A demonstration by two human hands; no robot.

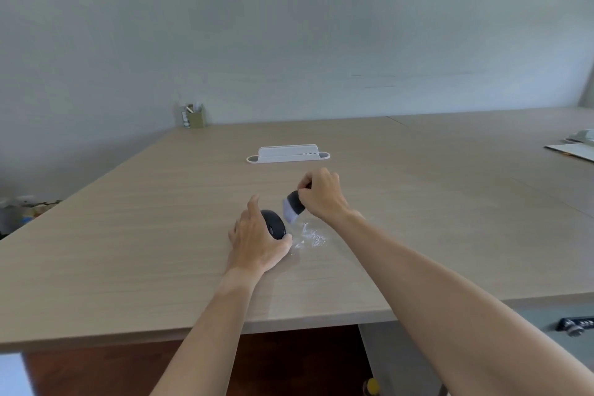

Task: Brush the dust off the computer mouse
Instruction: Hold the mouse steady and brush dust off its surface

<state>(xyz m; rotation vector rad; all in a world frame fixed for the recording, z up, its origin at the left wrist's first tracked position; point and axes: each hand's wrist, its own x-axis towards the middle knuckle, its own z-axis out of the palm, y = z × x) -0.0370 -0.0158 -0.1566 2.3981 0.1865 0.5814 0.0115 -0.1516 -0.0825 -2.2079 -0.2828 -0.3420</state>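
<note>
I'm at a wide wood-grain counter that runs back to a plain pale wall, with a seam in its far right part and dark reddish floor showing below its near edge. At the back left, against the wall, a small tan box holds a few upright items too small to make out. Nearer the middle lies a long white tray with a raised centre; I cannot tell what, if anything, is in it. Some papers lie at the right edge. The black mouse rests on the counter in front of me, and my left hand curls round it, thumb at its near end. My right hand grips a brush by its dark handle, pale bristles angled down just beside the mouse's right side. White dust is scattered on the counter just right of the mouse.
</note>
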